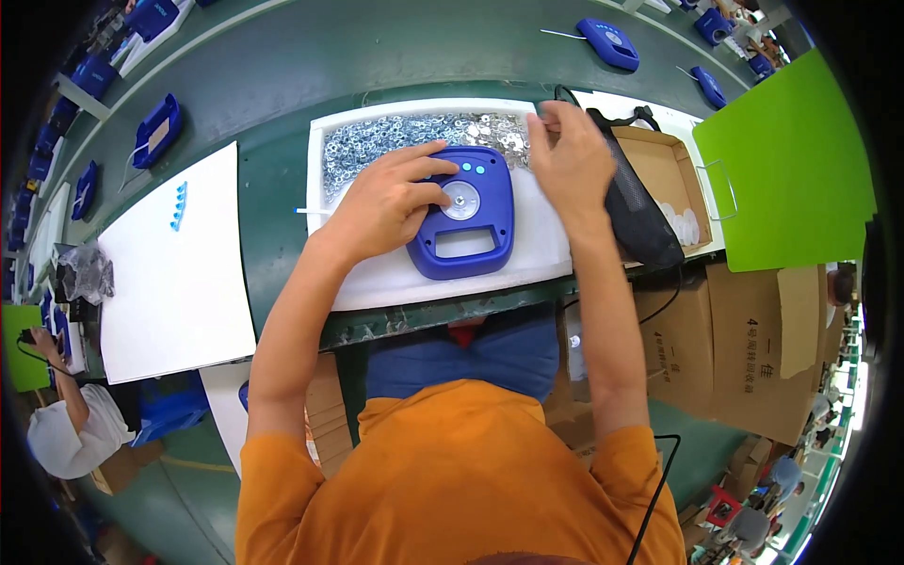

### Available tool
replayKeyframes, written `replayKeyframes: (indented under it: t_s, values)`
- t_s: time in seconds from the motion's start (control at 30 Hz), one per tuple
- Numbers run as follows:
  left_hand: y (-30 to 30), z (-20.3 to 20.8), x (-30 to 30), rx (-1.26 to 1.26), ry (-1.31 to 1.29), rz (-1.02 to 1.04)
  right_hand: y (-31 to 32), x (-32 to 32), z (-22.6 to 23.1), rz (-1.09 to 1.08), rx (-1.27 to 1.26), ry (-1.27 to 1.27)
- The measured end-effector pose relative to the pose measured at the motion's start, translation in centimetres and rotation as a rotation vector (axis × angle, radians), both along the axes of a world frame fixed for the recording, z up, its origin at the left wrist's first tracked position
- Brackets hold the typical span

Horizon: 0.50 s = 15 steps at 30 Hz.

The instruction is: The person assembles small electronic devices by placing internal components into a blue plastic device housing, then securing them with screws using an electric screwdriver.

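A blue plastic casing point(485, 247) with a handle slot and a clear round disc point(460, 201) lies on white padding in front of me. My left hand point(388, 200) grips its upper left part, fingers on the upper face and thumb at the disc's edge. To the right of the casing, my right hand point(573, 160) is raised over the tray's right side. Its thumb and forefinger are drawn together; anything between them is too small to make out. Behind the casing, small silvery metal nuts or washers point(377, 141) fill the back of a white foam tray point(424, 105).
At right are a black mesh pouch point(642, 212), an open cardboard box point(654, 146) with clear discs point(680, 224), and an upright green board point(782, 169). A white board point(179, 282) at left bears a blue strip point(179, 207). More blue casings point(610, 43) lie across the bench. Large cartons point(744, 348) stand below right.
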<state>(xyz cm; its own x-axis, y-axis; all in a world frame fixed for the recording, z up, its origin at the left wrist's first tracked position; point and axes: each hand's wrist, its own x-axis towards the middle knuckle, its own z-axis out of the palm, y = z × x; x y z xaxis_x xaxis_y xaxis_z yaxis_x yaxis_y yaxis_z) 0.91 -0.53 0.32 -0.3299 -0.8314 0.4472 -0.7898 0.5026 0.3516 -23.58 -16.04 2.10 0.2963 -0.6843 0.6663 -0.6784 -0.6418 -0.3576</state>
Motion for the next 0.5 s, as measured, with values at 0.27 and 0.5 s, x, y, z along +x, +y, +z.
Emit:
replayKeyframes:
  t_s: [0.27,0.5]
  values:
    - [4.1,5.0,-2.4,0.197,-0.030,-0.099,1.8,3.1,-3.8,0.226,0.160,-0.525]
    - [7.0,2.1,-4.8,0.166,-0.248,0.025,2.4,2.0,-4.6,0.235,0.205,-0.514]
